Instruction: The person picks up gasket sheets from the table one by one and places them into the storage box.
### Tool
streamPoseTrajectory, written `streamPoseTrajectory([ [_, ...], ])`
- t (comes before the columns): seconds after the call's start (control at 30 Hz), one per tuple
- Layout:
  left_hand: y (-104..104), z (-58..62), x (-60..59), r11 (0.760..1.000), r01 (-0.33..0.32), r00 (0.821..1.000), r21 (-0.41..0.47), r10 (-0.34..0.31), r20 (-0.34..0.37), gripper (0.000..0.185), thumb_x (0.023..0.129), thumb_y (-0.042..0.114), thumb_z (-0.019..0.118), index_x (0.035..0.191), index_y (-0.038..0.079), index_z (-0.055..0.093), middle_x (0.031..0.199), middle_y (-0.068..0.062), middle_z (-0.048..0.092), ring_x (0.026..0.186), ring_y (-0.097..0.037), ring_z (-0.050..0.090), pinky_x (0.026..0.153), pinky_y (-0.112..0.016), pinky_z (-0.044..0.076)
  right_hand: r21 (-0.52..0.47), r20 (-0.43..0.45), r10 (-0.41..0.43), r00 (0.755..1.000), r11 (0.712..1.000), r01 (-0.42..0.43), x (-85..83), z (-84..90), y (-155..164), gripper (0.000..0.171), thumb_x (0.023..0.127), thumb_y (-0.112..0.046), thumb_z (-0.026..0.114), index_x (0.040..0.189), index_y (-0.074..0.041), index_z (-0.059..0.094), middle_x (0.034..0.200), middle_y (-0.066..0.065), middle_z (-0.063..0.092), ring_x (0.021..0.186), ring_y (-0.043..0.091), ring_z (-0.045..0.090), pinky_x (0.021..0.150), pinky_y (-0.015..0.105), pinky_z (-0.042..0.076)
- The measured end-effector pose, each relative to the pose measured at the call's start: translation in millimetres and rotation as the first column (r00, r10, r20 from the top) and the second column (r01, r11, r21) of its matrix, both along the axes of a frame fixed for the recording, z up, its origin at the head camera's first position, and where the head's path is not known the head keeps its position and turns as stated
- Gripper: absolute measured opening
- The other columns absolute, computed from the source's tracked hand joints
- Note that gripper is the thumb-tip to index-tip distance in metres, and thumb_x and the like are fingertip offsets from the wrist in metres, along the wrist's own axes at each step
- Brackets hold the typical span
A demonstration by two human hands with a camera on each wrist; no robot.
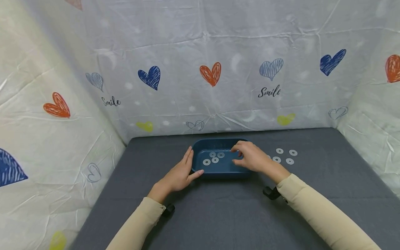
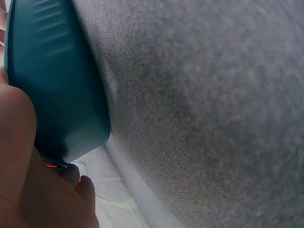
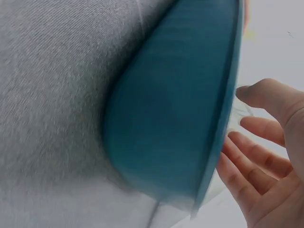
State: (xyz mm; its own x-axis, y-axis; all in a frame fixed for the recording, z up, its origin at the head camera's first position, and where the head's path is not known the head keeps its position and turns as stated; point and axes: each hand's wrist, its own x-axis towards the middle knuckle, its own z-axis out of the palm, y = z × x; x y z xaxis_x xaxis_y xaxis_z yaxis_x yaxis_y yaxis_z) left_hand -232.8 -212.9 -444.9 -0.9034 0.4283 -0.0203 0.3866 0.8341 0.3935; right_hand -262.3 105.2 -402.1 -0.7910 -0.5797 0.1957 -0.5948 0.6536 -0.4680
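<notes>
Blue tray (image 1: 218,172) sits mid-counter (image 1: 218,215) btwn both hands: left hand (image 1: 179,175) flat-fingered against its left wall, right hand (image 1: 251,158) over its right side, fingers loosely curved, w/ washers (image 1: 214,158) inside.

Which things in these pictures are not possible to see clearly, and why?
- Head view: whether the right hand holds a washer; its fingertips over the blue tray are too small to tell.
- Head view: the right hand may cover more washers in the tray and beside the loose washers on the grey table.
- Right wrist view: the tray wall hides the inside; the picture is blurred.
- Left wrist view: the left hand is cut off by the edge.
</notes>
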Motion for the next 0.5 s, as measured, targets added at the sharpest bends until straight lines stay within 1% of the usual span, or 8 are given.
streamPoseTrajectory([
  [0.27, 0, 0.8, 1.6, 1.000, 0.003, 1.000, 0.011, -0.003, 0.005, 0.102, 0.101, 0.068, 0.044, 0.163, 0.001, 0.000, 0.171, -0.015, -0.009, 0.156, -0.033, 0.012, 0.122, -0.052, 0.025, -0.016, -0.048, 0.003, 0.999, 1.000, -0.004, 7.8, 6.2, 19, 0.031, 0.091, -0.016, 0.079, 0.118, -0.005, 0.073, 0.116, 0.010, 0.067, 0.095, 0.026, 0.067, 0.076, 0.036, 0.056],
  [0.5, 0, -0.1, 0.4, 1.000, 0.002, 1.000, 0.014, -0.002, -0.002, 0.103, 0.100, 0.068, 0.044, 0.163, 0.000, 0.001, 0.171, -0.016, -0.008, 0.156, -0.034, 0.014, 0.121, -0.052, 0.025, -0.049, -0.084, -0.008, 0.996, 0.999, 0.004, 13.0, 10.9, 33, 0.029, 0.089, -0.016, 0.080, 0.115, -0.005, 0.074, 0.112, 0.007, 0.068, 0.093, 0.024, 0.066, 0.074, 0.036, 0.055],
])
